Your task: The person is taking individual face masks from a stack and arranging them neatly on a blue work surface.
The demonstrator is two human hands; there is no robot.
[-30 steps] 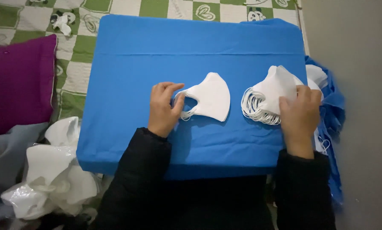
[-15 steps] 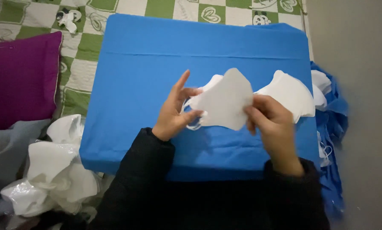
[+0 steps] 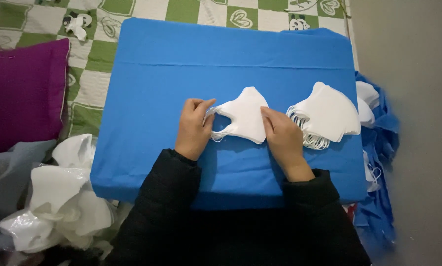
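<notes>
Mask, white, folded, flat on the blue worktop between both hands. Left hand: palm down, fingers curled, pinching the mask's ear loops at its left edge. Right hand: palm down, fingers extended and unclenched, pressing the mask's right edge (black sleeves on both arms). Stack of like masks just right of the right hand, loops fanned towards it. Plastic bags lower left, off the worktop.

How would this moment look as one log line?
left hand: on mask loops | right hand: on mask | stack: beside, apart
</notes>
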